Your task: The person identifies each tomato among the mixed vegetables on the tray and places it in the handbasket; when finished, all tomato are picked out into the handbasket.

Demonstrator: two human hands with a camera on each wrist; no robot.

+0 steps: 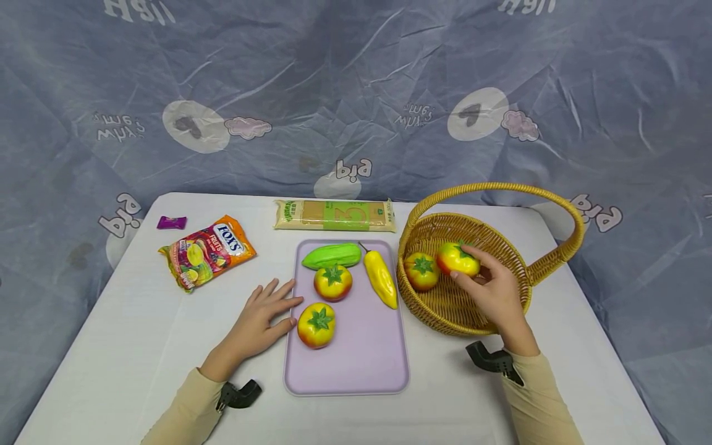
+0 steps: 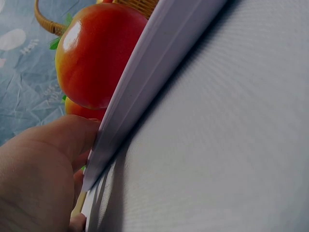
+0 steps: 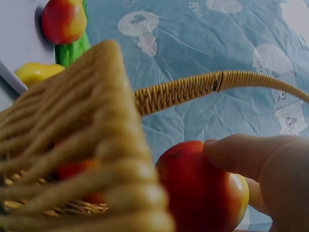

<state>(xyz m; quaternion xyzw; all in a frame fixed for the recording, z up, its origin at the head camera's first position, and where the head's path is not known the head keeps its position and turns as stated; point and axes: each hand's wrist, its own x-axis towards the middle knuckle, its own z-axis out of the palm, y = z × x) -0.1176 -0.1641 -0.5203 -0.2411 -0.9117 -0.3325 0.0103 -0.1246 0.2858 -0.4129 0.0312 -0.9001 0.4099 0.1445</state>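
My right hand (image 1: 495,290) grips a red-and-yellow toy tomato (image 1: 457,258) between thumb and fingers, over the wicker basket (image 1: 467,321). In the right wrist view the held tomato (image 3: 198,188) shows just past the blurred basket rim. Another tomato (image 1: 421,272) lies inside the basket at its left. My left hand (image 1: 258,324) has its fingers spread, fingertips at the left rim of the lilac tray (image 1: 356,371). On that tray are two tomatoes, one nearer (image 1: 316,325) and one farther (image 1: 333,282), a green ridged vegetable (image 1: 332,255) and a yellow pepper (image 1: 381,278).
Behind the tray lies a long noodle packet (image 1: 335,215). An orange Fox's candy bag (image 1: 208,252) and a small purple wrapped sweet (image 1: 171,222) are at the back left. The basket's tall handle (image 1: 495,186) arches over its opening. A blue-grey patterned cloth (image 1: 356,93) hangs behind the table.
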